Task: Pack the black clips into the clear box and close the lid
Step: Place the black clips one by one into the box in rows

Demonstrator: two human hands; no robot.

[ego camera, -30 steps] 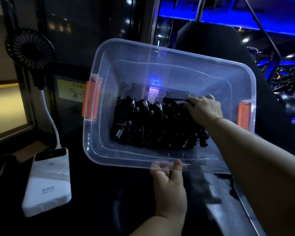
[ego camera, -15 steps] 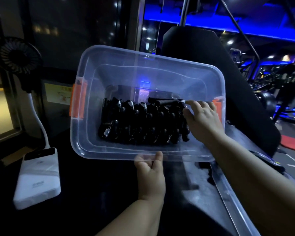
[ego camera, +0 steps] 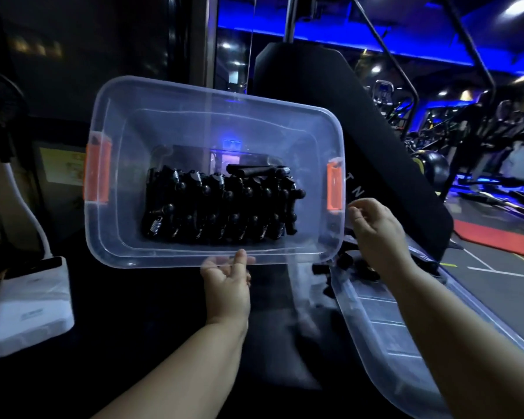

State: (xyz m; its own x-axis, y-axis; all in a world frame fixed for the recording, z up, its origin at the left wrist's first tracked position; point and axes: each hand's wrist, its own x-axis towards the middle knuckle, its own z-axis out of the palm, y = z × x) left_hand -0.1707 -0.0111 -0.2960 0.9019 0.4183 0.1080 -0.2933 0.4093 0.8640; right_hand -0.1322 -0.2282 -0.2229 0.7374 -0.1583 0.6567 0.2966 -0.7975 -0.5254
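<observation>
From the head camera, the clear box (ego camera: 218, 95) is held up off the dark surface (ego camera: 152, 313) and tipped so its open top faces the viewer, the far rim high and the near rim low. The left hand (ego camera: 227, 282) grips the middle of that near rim, one finger lying over the edge and the others seen blurred through the plastic beneath it. The black clips (ego camera: 221, 207) sit packed in two rows along the floor of the box, springs showing, with one or two lying crosswise on top at the far right; bare floor remains between the rows and the far wall, and narrower strips at both ends. An orange latch (ego camera: 97, 173) hangs on the left end and another orange latch (ego camera: 335, 189) on the right. The right hand (ego camera: 375, 228) is outside the box, just beside its right end, fingers loosely curled with nothing in them. Under that forearm the lid (ego camera: 384, 322) lies on the surface, running out of the lower right of the frame. A few loose clips (ego camera: 348, 267) lie at the lid's far end, below the box's right corner. Well to the left are a white power bank (ego camera: 31, 306), its white cable (ego camera: 28, 213) and a small fan (ego camera: 0, 104).
</observation>
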